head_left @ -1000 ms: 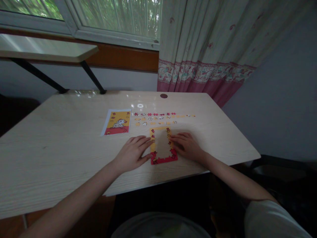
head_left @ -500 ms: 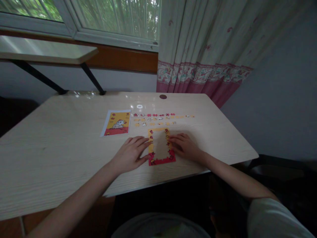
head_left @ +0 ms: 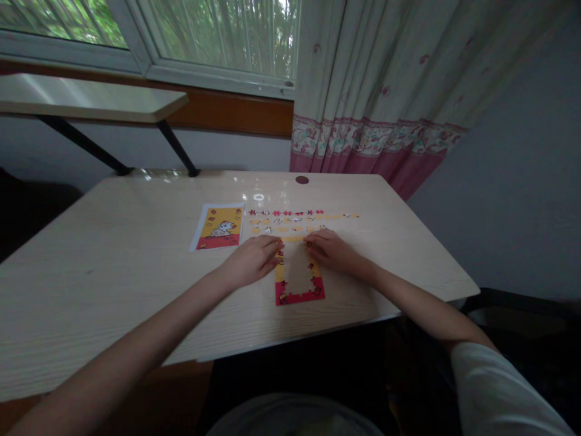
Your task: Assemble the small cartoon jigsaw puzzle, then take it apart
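A rectangular jigsaw puzzle border (head_left: pixel 300 298), yellow above and red below, lies on the table around bare tabletop. My left hand (head_left: pixel 252 260) rests its fingertips on the border's upper left corner, thumb apart from the fingers. At the upper right corner, my right hand (head_left: pixel 333 251) touches the border with slightly bent fingers. Neither hand lifts anything. Beyond the border, loose puzzle pieces (head_left: pixel 287 213) lie in rows, red ones farthest and yellow and white ones nearer. A reference picture (head_left: pixel 219 228) of a white animal on yellow and red lies left of them.
The pale wooden table (head_left: pixel 145 272) has a round brown cap (head_left: pixel 302 180) near its back edge. A raised shelf (head_left: pixel 91 97) on black supports stands at the back left. Behind are a window and a curtain (head_left: pixel 363 139); a dark chair-like shape (head_left: pixel 521 303) is at the right.
Both hands have slid from the border's sides to its upper corners, away from me. The view has shifted slightly; the border and loose pieces stay where they lay.
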The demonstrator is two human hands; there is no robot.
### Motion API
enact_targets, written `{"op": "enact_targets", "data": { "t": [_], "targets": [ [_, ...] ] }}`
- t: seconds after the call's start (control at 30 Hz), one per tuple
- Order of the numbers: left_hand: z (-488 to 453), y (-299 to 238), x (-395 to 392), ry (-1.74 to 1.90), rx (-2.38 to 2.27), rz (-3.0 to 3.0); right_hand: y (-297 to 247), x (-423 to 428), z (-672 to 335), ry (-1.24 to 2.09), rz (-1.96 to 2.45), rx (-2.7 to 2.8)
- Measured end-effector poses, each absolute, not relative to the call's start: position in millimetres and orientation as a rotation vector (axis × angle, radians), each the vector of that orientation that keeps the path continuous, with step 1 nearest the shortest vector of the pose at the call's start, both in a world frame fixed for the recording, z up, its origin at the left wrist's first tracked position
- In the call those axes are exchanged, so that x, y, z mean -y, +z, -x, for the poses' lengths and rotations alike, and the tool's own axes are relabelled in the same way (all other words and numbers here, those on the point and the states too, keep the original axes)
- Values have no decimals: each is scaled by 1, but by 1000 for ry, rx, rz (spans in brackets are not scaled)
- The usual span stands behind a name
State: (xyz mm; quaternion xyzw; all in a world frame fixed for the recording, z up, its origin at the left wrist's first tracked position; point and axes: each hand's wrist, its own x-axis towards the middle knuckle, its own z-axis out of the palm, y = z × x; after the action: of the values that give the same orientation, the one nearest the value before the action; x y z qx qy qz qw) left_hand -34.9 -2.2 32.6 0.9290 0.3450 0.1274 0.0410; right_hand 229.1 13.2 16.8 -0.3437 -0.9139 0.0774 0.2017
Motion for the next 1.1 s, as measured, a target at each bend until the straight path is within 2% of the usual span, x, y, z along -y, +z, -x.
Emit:
{"op": "enact_targets", "data": {
  "t": [0.63,0.83,1.1],
  "targets": [
    [40,17,6,397,-1059,-2841,21,-5,-227,241,1060,2543],
    [49,19,11,257,-1090,-2838,28,7,-242,389,853,2665],
    [48,20,14,96,-1157,-2770,30,11,-237,462,861,2684]
  ]
}}
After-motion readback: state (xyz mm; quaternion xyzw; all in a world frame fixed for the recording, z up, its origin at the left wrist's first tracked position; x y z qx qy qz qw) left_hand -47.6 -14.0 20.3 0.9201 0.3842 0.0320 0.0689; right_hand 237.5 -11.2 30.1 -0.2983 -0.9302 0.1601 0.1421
